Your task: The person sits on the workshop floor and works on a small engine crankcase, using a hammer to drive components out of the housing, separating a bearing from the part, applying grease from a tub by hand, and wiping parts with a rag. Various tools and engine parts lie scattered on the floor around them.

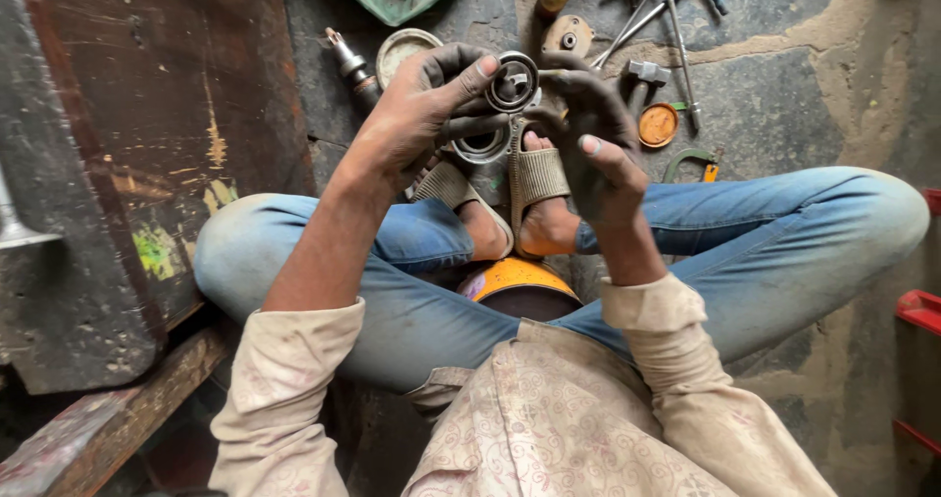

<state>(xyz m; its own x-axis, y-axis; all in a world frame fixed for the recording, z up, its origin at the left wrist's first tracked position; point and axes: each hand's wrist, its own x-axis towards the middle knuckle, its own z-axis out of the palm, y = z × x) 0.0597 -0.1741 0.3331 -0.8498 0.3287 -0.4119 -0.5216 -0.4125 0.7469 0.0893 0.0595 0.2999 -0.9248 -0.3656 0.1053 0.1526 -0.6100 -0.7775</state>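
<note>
Wooden panel (147, 144): fills the upper left of the frame; dark, scuffed, paint-stained; not touched by either hand.
Small metal part (348, 61): cylindrical, lying on the floor at upper centre-left, just beside a round lid (402, 48).
Left hand (421, 115): greasy, raised at upper centre; thumb and fingers pressed together on the left edge of the ring-shaped bearing part.
Ring-shaped bearing part (515, 80): held at upper centre between the two hands, above the feet; its open face is turned toward the camera, so its axis runs roughly up at the viewer; it has no long axis to speak of.
Second ring (482, 146): a larger metal ring just below the held part, at the left hand's lower fingers; whether it is gripped or merely resting there cannot be told.
Right hand (593, 129): greasy, curled against the right edge of the bearing part; fingers closed on it from that side, index finger partly extended downward.
Governing relation: the part lies directly between the grips, the left hand to its left and slightly below, the right hand to its right; both are in contact, neither clearly nearer.
Sandalled feet (529, 198): crossed at centre, beneath the hands.
Hammer (642, 74): on the floor, upper centre-right, near an orange lid (657, 124).
Loose rods and tools (667, 7): scattered at the upper right, well apart from the hands.
</note>
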